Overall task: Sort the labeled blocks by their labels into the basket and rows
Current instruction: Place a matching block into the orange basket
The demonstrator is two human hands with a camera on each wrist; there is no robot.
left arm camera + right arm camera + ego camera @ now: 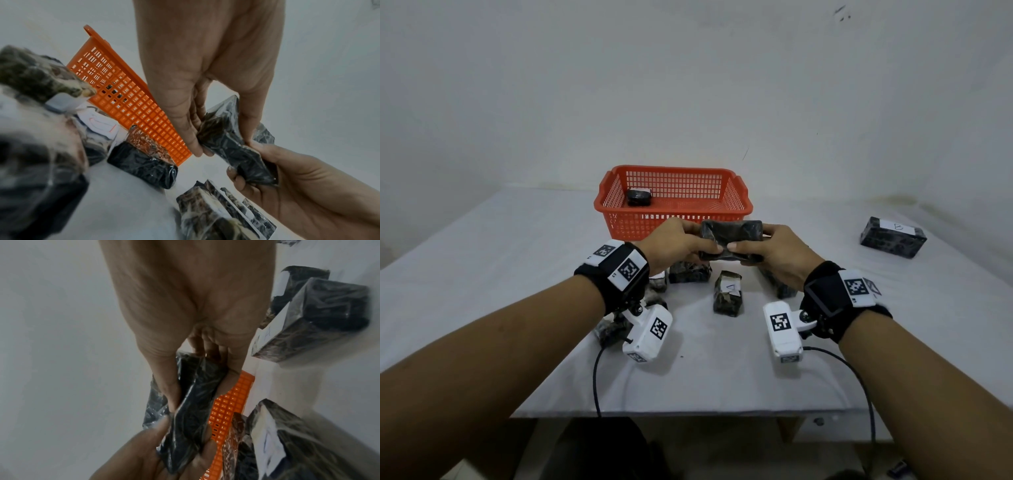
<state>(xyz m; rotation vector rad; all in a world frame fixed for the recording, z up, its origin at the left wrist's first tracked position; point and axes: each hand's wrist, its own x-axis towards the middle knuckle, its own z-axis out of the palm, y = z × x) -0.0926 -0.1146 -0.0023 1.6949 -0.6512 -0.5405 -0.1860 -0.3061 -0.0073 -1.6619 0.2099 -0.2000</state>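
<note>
Both hands hold one dark plastic-wrapped block (732, 236) above the table, just in front of the orange basket (739, 207). My left hand (681, 243) grips its left end and my right hand (770, 250) grips its right end, thumbs meeting on the near face. No label shows on the held block (232, 146) (193, 402). One dark block (639, 196) lies inside the basket at its left. Under the hands several wrapped blocks stand on the table, among them one with an A label (728, 293). A block labelled B (892, 236) lies alone at the far right.
The white table (482, 274) ends at a front edge (688, 413) near me. Cables (599, 377) hang from the wrist cameras over that edge. A plain wall stands behind the basket. More blocks lie beneath my left wrist (613, 329).
</note>
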